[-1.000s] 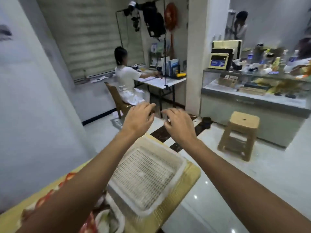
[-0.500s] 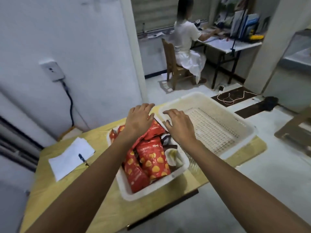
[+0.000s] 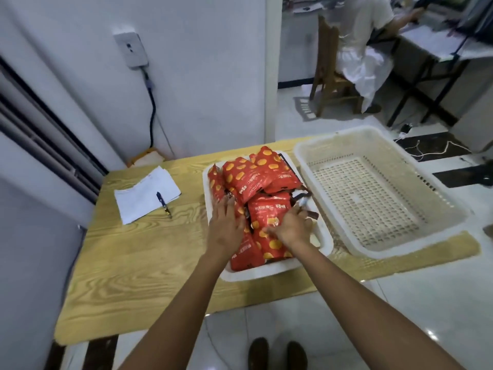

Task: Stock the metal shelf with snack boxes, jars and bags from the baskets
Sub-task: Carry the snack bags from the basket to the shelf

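Evidently the step in hand is drawing stock out of the fuller basket. Both hands are down in the white basket (image 3: 266, 273) at the middle of the wooden desk (image 3: 133, 263), which is heaped with red snack bags (image 3: 248, 180) printed with yellow spots.

The left hand (image 3: 226, 228) lies flat on the left of the heap, its fingers (image 3: 225, 206) straight and a little apart, pressing the packets down. I judge this steadies the loose pile so that neighbouring bags do not slide out with the one being taken.

The right hand (image 3: 292, 228) works the right side. Its fingers curl round the edge of one bag with white lettering (image 3: 268, 213) and its thumb lies across the packets below. It looks clamped on that bag, though the fingertips are partly buried beside the basket wall.

Just to the right stands a larger perforated basket (image 3: 373, 252) with nothing visible inside, probably already emptied.

The metal shelf is nowhere in view, so whatever is lifted must be carried out of frame. The bags look light and glossy, and a hold by one edge could slip. Gathering several against the flat left hand would likely be safer.

A sheet of paper (image 3: 146, 193) with a pen (image 3: 163, 204) lies well apart on the left. Another person sits on a chair (image 3: 328, 76) in the background.
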